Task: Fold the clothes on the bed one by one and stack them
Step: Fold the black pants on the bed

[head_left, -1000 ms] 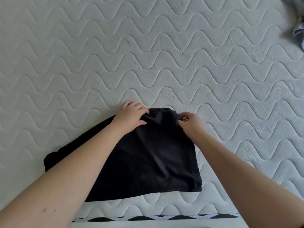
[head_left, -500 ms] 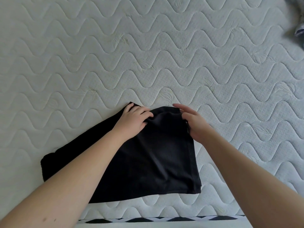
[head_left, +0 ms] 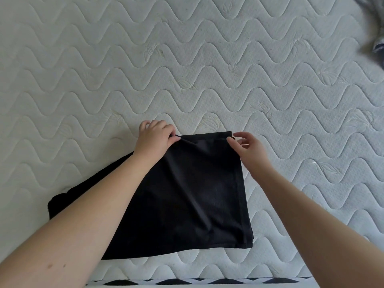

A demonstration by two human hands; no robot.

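A view from above, looking down past two bare forearms onto a bed; the bed's surface is a white quilted mattress [head_left: 187,59] stitched in wavy lines with small leaf motifs. A black, partly folded fabric garment [head_left: 197,194] lies flat on the mattress near its front edge, roughly in the middle of the view; its upper layer forms a rough square with a hemmed edge running down the right side, and a narrower part of the same black cloth stretches out to the lower left, passing under the left forearm. The left hand [head_left: 154,138] sits at the garment's far left corner; its fingers [head_left: 173,138] are curled and pinch the top edge of the cloth. The right hand [head_left: 247,145] is at the far right corner; its fingers are relaxed and slightly spread, the thumb tip touching the cloth at the corner, the other fingers lifted just above the mattress and holding nothing. At the upper right edge of the view lies a crumpled grey piece of clothing [head_left: 376,28], well apart from the black garment; only part of it shows. Along the bottom runs a black-and-white diamond-patterned strip [head_left: 197,281] at the mattress's front side.
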